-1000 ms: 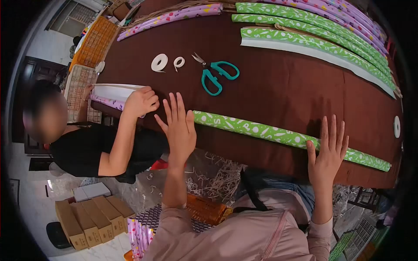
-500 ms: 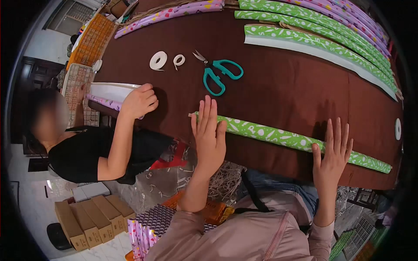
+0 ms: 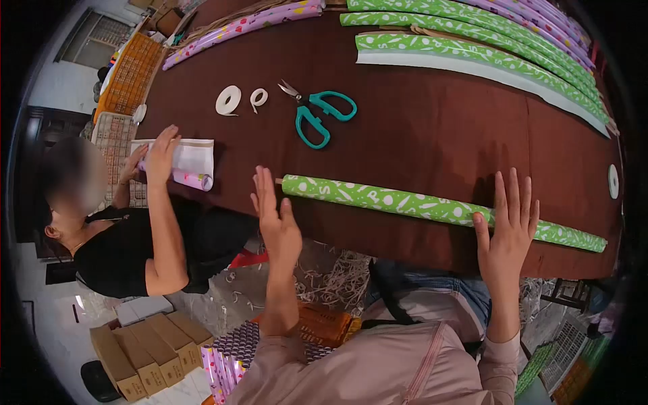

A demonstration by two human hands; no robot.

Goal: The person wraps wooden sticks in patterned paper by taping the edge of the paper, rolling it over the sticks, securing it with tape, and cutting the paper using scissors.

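A tight roll of green wrapping paper with white print (image 3: 385, 200) lies across the brown tabletop in front of me. My right hand (image 3: 506, 233) rests on it right of the middle, fingers spread and holding nothing. Just beyond its left end is my left hand (image 3: 278, 226), upright with fingers stretched out and nothing in it. A thin brownish tip pokes out of that end. Farther up the table lie teal-handled scissors (image 3: 312, 128) with their blades apart, beside a small roll of white tape (image 3: 258, 98) and a larger one (image 3: 229, 100).
Several green printed rolls (image 3: 472, 61) lie at the far right, the nearest with a loose white edge. Pink rolls (image 3: 246, 30) are at the back. On the left, a co-worker's hands (image 3: 160, 155) are at a pink-and-white sheet (image 3: 192, 158). A white tape roll (image 3: 613, 181) sits near the right edge.
My left hand has slid left, off the green roll to beyond its end. My right hand stays on it. The co-worker's hand has moved left, uncovering more of the pink-and-white sheet.
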